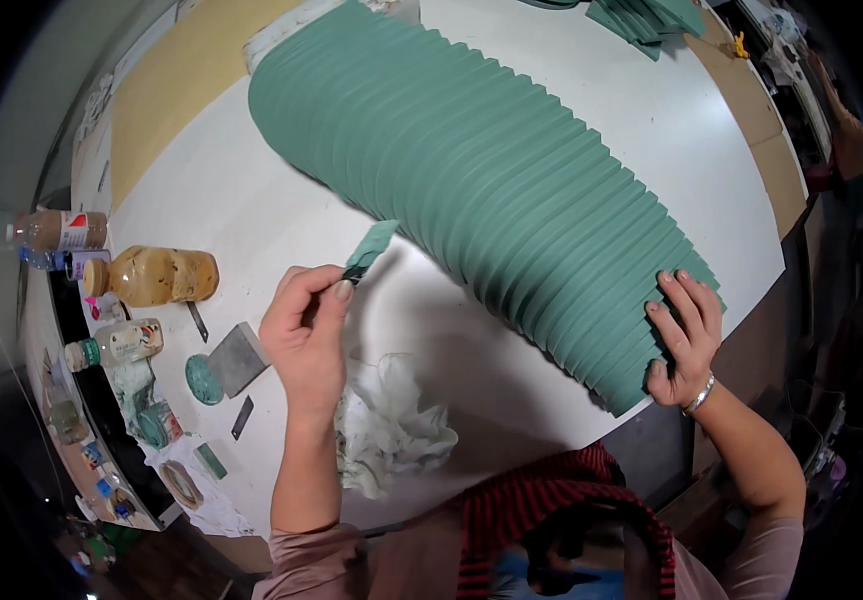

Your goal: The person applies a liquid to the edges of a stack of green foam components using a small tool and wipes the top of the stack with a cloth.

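We pinch a small green piece (372, 245), dark at its near end, in our left hand (304, 325) — thumb against fingers — beside the long row of overlapping green pieces (472, 180) on the white tabletop (282, 235). Our right hand (690, 345) spreads its bent fingers over the row's near right end, thumb apart.

1. Fanned pieces (492, 210): all muted sea-green, dark shadow lines between.
2. Small strip (372, 246): green, black at lower end.
3. Crumpled cloth (389, 425): white, pale green tinge.
4. Tabletop (242, 220): white. Flat board (177, 105): yellow-tan.
5. Large bottle (164, 275): amber. Its cap (97, 275): tan.
6. Block (239, 360): plain grey. Round disc (204, 379): mottled green.
7. Garment (552, 485): red-and-black stripes. Sleeves (767, 550): dusty pink.
8. Bracelet (699, 394): silver.
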